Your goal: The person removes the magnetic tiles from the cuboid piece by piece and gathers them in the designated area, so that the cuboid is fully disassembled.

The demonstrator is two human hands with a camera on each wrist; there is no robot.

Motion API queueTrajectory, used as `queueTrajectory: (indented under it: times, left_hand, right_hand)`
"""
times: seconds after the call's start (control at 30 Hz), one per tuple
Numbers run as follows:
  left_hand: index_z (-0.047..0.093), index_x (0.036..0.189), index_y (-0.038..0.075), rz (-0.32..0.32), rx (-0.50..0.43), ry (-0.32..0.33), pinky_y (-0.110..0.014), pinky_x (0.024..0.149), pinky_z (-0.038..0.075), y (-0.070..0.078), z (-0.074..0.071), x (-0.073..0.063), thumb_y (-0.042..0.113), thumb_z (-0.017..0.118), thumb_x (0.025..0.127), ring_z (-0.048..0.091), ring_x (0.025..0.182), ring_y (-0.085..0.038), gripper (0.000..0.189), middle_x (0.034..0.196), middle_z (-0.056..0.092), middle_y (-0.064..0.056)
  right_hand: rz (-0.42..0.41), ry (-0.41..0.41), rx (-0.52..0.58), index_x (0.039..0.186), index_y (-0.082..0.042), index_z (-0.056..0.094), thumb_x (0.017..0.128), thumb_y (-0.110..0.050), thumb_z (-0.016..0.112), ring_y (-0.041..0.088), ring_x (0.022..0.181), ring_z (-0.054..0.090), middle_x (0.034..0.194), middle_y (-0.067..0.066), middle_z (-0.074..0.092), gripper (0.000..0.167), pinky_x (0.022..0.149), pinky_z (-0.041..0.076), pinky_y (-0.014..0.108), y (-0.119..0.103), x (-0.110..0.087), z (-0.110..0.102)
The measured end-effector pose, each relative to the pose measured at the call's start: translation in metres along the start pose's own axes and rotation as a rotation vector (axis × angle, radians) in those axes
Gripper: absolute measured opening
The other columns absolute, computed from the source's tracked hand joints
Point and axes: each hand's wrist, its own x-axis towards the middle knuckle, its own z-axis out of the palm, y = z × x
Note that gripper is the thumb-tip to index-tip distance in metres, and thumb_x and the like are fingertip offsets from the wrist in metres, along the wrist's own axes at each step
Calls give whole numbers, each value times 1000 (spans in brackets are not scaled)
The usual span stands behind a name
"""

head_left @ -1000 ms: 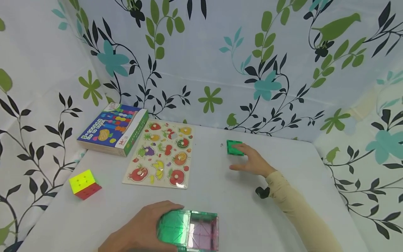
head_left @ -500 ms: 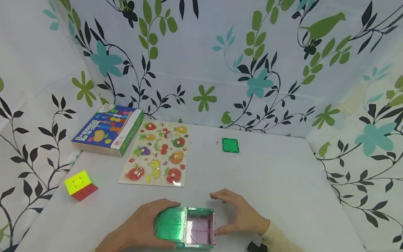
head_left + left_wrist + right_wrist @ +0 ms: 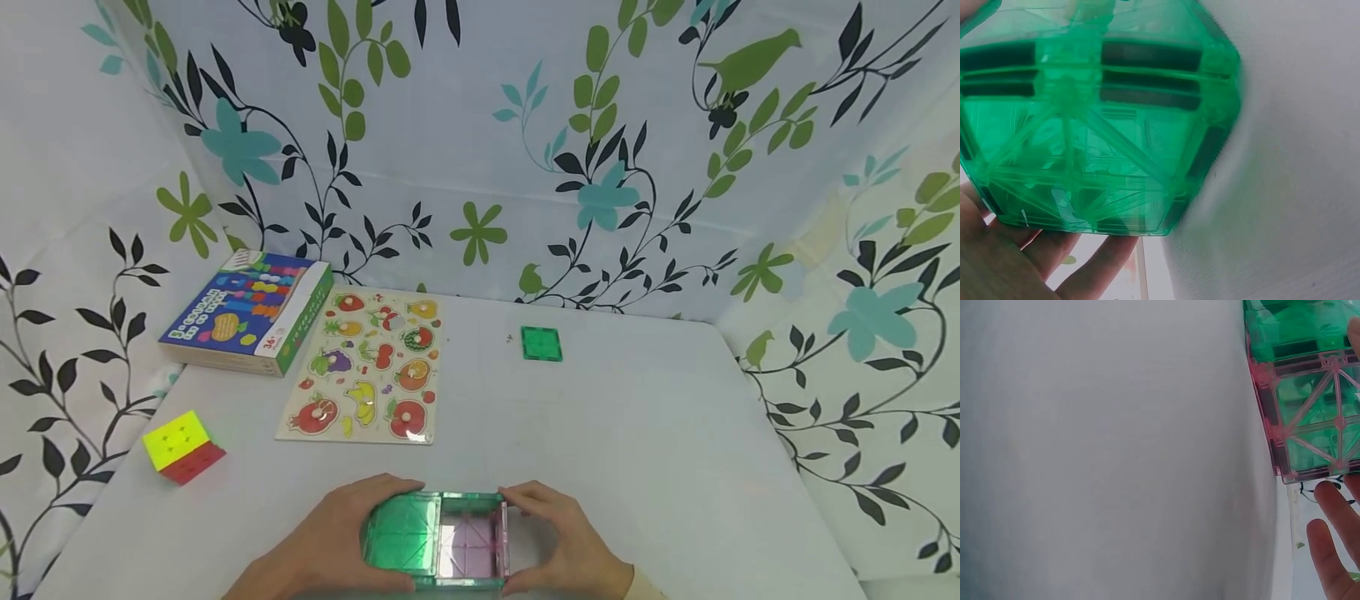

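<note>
A box of translucent magnetic tiles point(image 3: 403, 533) lies at the near edge of the head view, its left part covered in green and its right part open on top. Through the opening a pinkish floor shows. My left hand point(image 3: 333, 529) grips the green end, fingers along the far side and thumb on the near side. At the other end, my right hand point(image 3: 573, 542) spans the pink end tile point(image 3: 1316, 419), index finger at the far corner and thumb at the near one. In the left wrist view, fingers point(image 3: 1100, 269) reach behind the green wall.
A loose green magnetic tile point(image 3: 542, 343) lies toward the back of the white table point(image 3: 637, 417). Left of it are a fruit puzzle board point(image 3: 360, 367), a blue game box point(image 3: 243, 312) and a yellow-and-red cube point(image 3: 183, 447). Patterned cloth point(image 3: 450, 125) hangs behind the table.
My right hand has left the loose green tile at the back and come toward me to the box's pink end, which it now holds. The left hand keeps its grip.
</note>
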Motion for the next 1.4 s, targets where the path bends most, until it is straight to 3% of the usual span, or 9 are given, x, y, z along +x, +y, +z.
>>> queueTrajectory:
  times: [0.27, 0.47, 1.0, 1.27, 1.4]
  left_hand:
    - [56, 140, 32, 36, -42, 22, -22, 82, 59, -2, 2, 0, 58, 88, 69, 58, 104, 0, 82, 123, 64, 23]
    - [56, 140, 32, 41, -10, 42, -23, 84, 59, -3, 1, 0, 61, 87, 69, 58, 105, 0, 83, 125, 63, 24]
    - [56, 140, 32, 12, -6, 22, -24, 86, 58, -2, 0, -2, 63, 86, 69, 57, 107, 0, 84, 128, 62, 24]
    - [56, 140, 32, -5, -25, 14, -22, 81, 59, -2, 0, -2, 63, 86, 68, 58, 106, 0, 84, 124, 63, 23]
    - [56, 140, 33, -7, -13, 17, -22, 83, 59, -3, 0, -2, 64, 86, 68, 58, 108, 0, 85, 127, 63, 24]
  right_hand:
    - [26, 16, -52, 144, -4, 57, 63, -33, 98, 22, 103, 68, 123, 9, 68, 95, 86, 60, 31, -2, -2, -2]
    - [20, 44, -45, 134, -5, 64, 63, -32, 98, 21, 98, 69, 117, 7, 72, 83, 80, 59, 29, 0, 1, -1]
    - [5, 47, -5, 126, -8, 64, 58, -31, 101, 16, 101, 69, 114, 7, 73, 81, 78, 59, 31, 8, 5, -1]
    - [55, 51, -10, 124, -11, 64, 60, -28, 100, 16, 103, 69, 116, 4, 72, 75, 84, 59, 33, 4, 5, -1]
    - [40, 69, -23, 123, -9, 64, 61, -30, 99, 15, 104, 69, 116, 5, 72, 75, 84, 59, 34, 3, 4, 0]
